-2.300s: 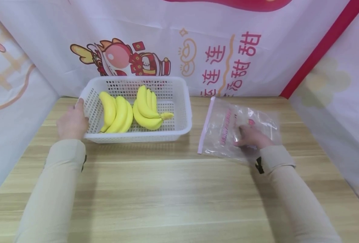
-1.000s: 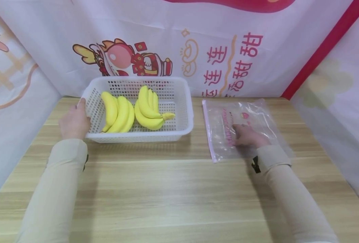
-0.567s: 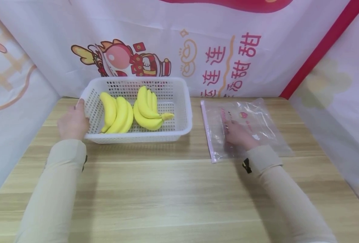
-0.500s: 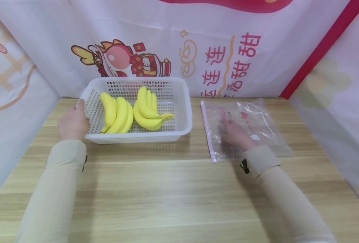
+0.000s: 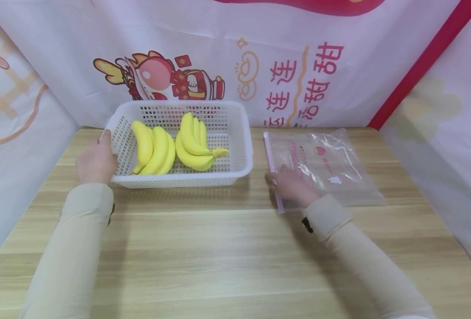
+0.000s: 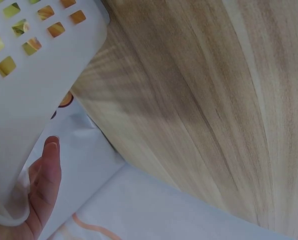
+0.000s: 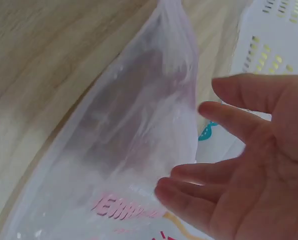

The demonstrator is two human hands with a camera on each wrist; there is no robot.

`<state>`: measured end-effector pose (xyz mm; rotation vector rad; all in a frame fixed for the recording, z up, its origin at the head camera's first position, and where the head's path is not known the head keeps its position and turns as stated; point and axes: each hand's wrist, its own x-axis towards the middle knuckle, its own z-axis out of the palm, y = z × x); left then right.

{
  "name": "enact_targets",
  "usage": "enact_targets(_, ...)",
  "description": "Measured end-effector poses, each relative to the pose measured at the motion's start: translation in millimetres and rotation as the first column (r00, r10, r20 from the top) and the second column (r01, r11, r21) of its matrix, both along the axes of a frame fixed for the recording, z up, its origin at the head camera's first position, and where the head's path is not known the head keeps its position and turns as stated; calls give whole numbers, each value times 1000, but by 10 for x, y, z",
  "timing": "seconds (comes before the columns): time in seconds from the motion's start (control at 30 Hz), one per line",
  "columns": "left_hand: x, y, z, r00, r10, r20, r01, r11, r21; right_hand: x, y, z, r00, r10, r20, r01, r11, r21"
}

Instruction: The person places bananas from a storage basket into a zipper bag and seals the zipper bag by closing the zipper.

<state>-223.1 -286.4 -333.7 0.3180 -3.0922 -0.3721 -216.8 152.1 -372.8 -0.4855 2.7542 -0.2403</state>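
Note:
A white plastic basket stands at the back left with two bunches of bananas, one at its left and one nearer its middle. My left hand holds the basket's left end; the left wrist view shows the fingers against its rim. To the right of the basket lies a clear zip bag, flat on the table, with pink print and a pink edge strip. Over that strip is my right hand, its fingers loosely spread. Whether they touch the bag is unclear.
The wood-grain table runs toward me. A printed white cloth hangs behind it, and more white cloth bounds the left and right sides.
The right hand has slid left from the bag's middle to its pink edge strip. Earlier the bag turned a little and now lies still. Left hand and basket stay put.

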Motion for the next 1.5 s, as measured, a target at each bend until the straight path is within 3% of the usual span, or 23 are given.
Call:
enact_targets(0.17,-1,-1,-4,1000,-2,4,2,1000,-2,48,-38,-22,995,-55,86,57,998,-15)
enact_targets(0.4,-3,-12,-8,1000,-7,-1,7,1000,-3,89,-47,-20,996,-72,56,72,997,-10)
enact_targets(0.63,5,3,4,1000,-3,1,3,1000,0,127,-37,11,989,-108,102,112,993,-34)
enact_targets(0.7,8,4,7,1000,-1,3,1,1000,2,130,-29,5,991,-115,74,118,992,-34)
enact_targets(0.87,11,4,9,1000,-3,4,3,1000,3,125,7,-22,990,-109,-94,110,994,8)
enact_targets(1.03,7,-1,8,1000,-7,1,7,1000,3,159,87,-14,958,-44,-282,78,991,108)
enact_targets(1.1,7,1,12,1000,-8,-2,8,1000,3,173,117,-4,945,-28,-326,64,993,98)
enact_targets(1.2,6,1,16,1000,-9,-1,9,1000,3,184,152,14,933,-23,-358,46,997,56)
enact_targets(1.5,11,7,20,1000,-8,2,8,1000,4,241,209,120,928,-77,-363,72,997,-27)
